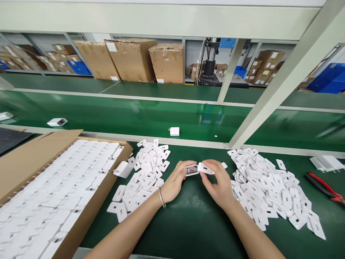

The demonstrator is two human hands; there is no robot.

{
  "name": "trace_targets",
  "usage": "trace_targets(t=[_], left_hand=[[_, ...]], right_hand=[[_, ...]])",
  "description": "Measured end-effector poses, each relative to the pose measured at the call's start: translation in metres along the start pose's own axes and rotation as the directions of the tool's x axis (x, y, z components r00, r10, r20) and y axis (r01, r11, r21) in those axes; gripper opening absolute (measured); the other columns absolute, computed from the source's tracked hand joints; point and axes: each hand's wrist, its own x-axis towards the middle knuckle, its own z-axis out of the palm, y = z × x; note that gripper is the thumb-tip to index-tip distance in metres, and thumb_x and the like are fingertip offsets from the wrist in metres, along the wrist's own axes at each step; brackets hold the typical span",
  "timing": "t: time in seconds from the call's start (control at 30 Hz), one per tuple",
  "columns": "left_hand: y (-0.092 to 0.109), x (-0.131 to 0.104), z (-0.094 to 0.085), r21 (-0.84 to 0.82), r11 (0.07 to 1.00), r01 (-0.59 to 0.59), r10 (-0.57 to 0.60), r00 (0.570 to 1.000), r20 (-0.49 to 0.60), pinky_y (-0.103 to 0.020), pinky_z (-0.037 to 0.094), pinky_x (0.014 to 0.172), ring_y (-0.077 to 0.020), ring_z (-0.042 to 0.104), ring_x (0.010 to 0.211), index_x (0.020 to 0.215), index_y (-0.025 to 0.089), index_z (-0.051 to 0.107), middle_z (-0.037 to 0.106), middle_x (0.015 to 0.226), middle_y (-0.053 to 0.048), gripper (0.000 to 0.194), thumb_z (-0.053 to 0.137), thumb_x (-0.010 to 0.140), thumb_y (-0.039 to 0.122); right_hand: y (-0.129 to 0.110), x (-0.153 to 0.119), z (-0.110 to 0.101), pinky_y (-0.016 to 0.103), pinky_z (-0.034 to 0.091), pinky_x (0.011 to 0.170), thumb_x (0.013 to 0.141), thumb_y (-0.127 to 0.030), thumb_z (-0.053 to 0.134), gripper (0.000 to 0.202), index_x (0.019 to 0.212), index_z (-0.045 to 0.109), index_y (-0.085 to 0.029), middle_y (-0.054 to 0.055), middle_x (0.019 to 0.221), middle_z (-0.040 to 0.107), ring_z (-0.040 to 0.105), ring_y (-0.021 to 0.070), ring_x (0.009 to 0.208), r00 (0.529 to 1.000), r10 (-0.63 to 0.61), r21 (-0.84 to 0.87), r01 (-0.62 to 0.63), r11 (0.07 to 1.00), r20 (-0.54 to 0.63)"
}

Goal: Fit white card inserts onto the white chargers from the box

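My left hand (176, 181) is closed around a white charger housing (192, 170), whose open end faces me and shows coloured parts inside. Between the thumb and fingers of my right hand (217, 183) is a white cover plate (205, 168) with a small dark slot. The plate is beside the housing's right edge; whether they touch I cannot tell. A pile of similar white plates (147, 167) lies left of my left hand, and a larger pile (269, 187) spreads to the right of my right hand.
An open cardboard box (88, 201) packed with white housings fills the left. A housing (124, 169) sits by its edge. Red-handled pliers (325, 185) and white chargers (327, 163) lie far right. One charger (174, 131) rests on the green conveyor (134, 115), before a slanted post (280, 72).
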Motion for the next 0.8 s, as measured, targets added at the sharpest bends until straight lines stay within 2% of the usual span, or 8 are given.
trace_targets(t=[0.1, 0.23, 0.33, 0.4, 0.47, 0.57, 0.67, 0.8], left_hand=[[0.001, -0.002, 0.003, 0.008, 1.000, 0.011, -0.011, 0.999, 0.031, -0.040, 0.051, 0.088, -0.0224, 0.057, 0.093, 0.138, 0.030, 0.063, 0.061, 0.128, -0.009, 0.053, 0.027, 0.110, 0.057], [0.006, -0.002, 0.008, 0.041, 0.998, -0.043, 0.040, 0.997, 0.062, -0.045, 0.044, 0.114, -0.0265, 0.055, 0.124, 0.138, 0.028, 0.060, 0.061, 0.131, -0.009, 0.046, 0.033, 0.111, 0.053], [0.008, -0.004, 0.011, 0.060, 0.995, -0.084, 0.080, 0.995, 0.057, -0.045, 0.042, 0.118, -0.0257, 0.055, 0.126, 0.138, 0.027, 0.058, 0.060, 0.128, -0.009, 0.041, 0.038, 0.111, 0.049], [0.009, -0.005, 0.011, 0.057, 0.992, -0.108, 0.106, 0.993, 0.047, -0.044, 0.045, 0.115, -0.0250, 0.056, 0.122, 0.138, 0.027, 0.057, 0.058, 0.128, -0.009, 0.040, 0.036, 0.111, 0.048], [0.009, -0.006, 0.011, 0.051, 0.989, -0.139, 0.137, 0.990, 0.046, -0.043, 0.046, 0.112, -0.0244, 0.057, 0.120, 0.141, 0.028, 0.056, 0.057, 0.128, -0.009, 0.040, 0.035, 0.112, 0.047], [0.008, -0.007, 0.012, 0.052, 0.980, -0.192, 0.188, 0.980, 0.070, -0.043, 0.049, 0.107, -0.0242, 0.058, 0.116, 0.142, 0.029, 0.055, 0.056, 0.125, -0.009, 0.040, 0.037, 0.111, 0.047], [0.007, -0.007, 0.012, 0.060, 0.975, -0.214, 0.209, 0.975, 0.082, -0.042, 0.052, 0.101, -0.0251, 0.057, 0.112, 0.143, 0.029, 0.056, 0.056, 0.120, -0.010, 0.041, 0.040, 0.110, 0.049], [0.007, -0.007, 0.012, 0.039, 0.981, -0.188, 0.184, 0.980, 0.077, -0.044, 0.049, 0.107, -0.0257, 0.056, 0.116, 0.145, 0.030, 0.057, 0.056, 0.123, -0.009, 0.043, 0.040, 0.110, 0.050]], right_hand=[[-0.006, 0.000, 0.004, 0.044, 0.060, 0.090, 0.100, -0.014, 0.062, 0.040, 0.137, 0.056, -0.030, 0.007, 0.117, 0.075, 0.071, 0.0247, 0.108, 0.994, -0.052, 0.043, 0.048, 0.998, 0.094], [-0.011, -0.002, 0.010, 0.045, 0.061, 0.088, 0.101, -0.015, 0.061, 0.041, 0.138, 0.056, -0.031, 0.006, 0.115, 0.076, 0.071, 0.0249, 0.106, 0.988, -0.043, 0.083, 0.031, 0.996, 0.149], [-0.013, -0.004, 0.011, 0.045, 0.061, 0.091, 0.100, -0.016, 0.061, 0.042, 0.139, 0.055, -0.032, 0.006, 0.118, 0.075, 0.070, 0.0251, 0.110, 0.986, -0.016, 0.110, -0.002, 0.994, 0.164], [-0.013, -0.004, 0.010, 0.048, 0.059, 0.097, 0.099, -0.024, 0.066, 0.044, 0.141, 0.053, -0.030, 0.009, 0.125, 0.072, 0.067, 0.0271, 0.117, 0.986, 0.052, 0.101, -0.069, 0.992, 0.158], [-0.011, -0.005, 0.008, 0.047, 0.059, 0.096, 0.099, -0.036, 0.066, 0.045, 0.141, 0.053, -0.026, 0.012, 0.128, 0.068, 0.067, 0.0280, 0.116, 0.971, 0.180, 0.095, -0.196, 0.976, 0.155], [-0.006, -0.006, 0.007, 0.038, 0.060, 0.083, 0.106, -0.045, 0.051, 0.037, 0.134, 0.057, -0.023, 0.009, 0.114, 0.070, 0.070, 0.0227, 0.098, 0.901, 0.344, 0.163, -0.393, 0.905, 0.264], [-0.005, -0.007, 0.007, 0.034, 0.058, 0.083, 0.110, -0.048, 0.039, 0.037, 0.126, 0.061, -0.023, 0.007, 0.112, 0.073, 0.070, 0.0199, 0.094, 0.852, 0.361, 0.262, -0.473, 0.841, 0.380], [-0.007, -0.007, 0.010, 0.033, 0.056, 0.087, 0.110, -0.050, 0.040, 0.038, 0.123, 0.063, -0.023, 0.006, 0.115, 0.073, 0.069, 0.0194, 0.094, 0.840, 0.388, 0.299, -0.509, 0.808, 0.380]])
